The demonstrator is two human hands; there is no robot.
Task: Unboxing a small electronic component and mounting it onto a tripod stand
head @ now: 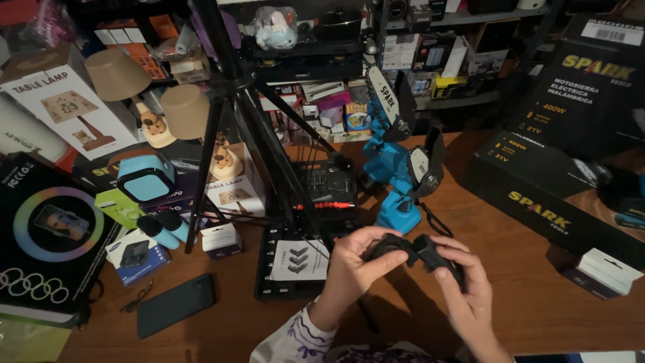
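Head view: left hand [353, 263] and right hand [463, 286] gripping small black plastic gadget [415, 250] before blue cordless mini chainsaw [398, 158] on brown wooden table [524, 296].

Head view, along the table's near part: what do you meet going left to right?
Ring-light box → dark phone → black tray → left hand → black gadget → right hand → small white box.

A small black device [413, 250] is held between the left hand [356, 265] and the right hand [463, 286] above a wooden bench [510, 296]. Just behind it, a blue cordless mini chainsaw [400, 158] is stood upright. A black tripod [248, 114], a dark phone [176, 304], table lamps [138, 87] and boxes are crowded to the left.
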